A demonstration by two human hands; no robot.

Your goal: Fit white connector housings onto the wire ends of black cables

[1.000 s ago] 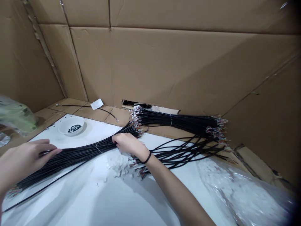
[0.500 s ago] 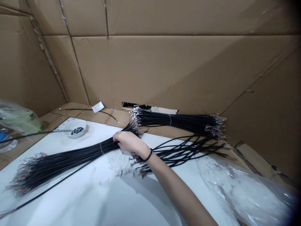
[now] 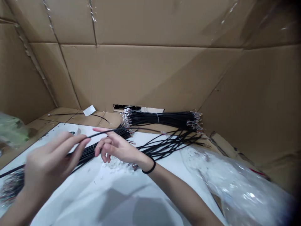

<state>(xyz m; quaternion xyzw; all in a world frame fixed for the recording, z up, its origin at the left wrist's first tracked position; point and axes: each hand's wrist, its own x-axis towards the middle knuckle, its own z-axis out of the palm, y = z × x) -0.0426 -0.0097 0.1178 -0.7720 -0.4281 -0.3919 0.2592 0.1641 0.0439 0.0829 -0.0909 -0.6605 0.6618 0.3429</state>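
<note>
At the lower left my left hand (image 3: 53,157) pinches a single black cable (image 3: 95,135), which stretches from the left edge across to the right past both hands. My right hand (image 3: 115,144) has its fingers apart beside that cable, the index finger stretched out against it; a dark band circles the wrist. Beneath both hands lies a tied bundle of black cables (image 3: 88,154) with bare coloured wire ends at the left, partly hidden. Loose black cables (image 3: 164,147) spread out right of my right hand. Small white connector pieces (image 3: 115,166) are heaped below it.
A second tied cable bundle (image 3: 162,118) rests along the cardboard wall (image 3: 150,75). A white label (image 3: 89,110) and one thin cable are at the back left. Clear plastic bags (image 3: 244,188) bulge at the right; another bag (image 3: 11,130) is at the left.
My left hand has come into view with a single cable. My right hand has left the bundle and moved left, its fingers spreading. The view has shifted slightly right.
</note>
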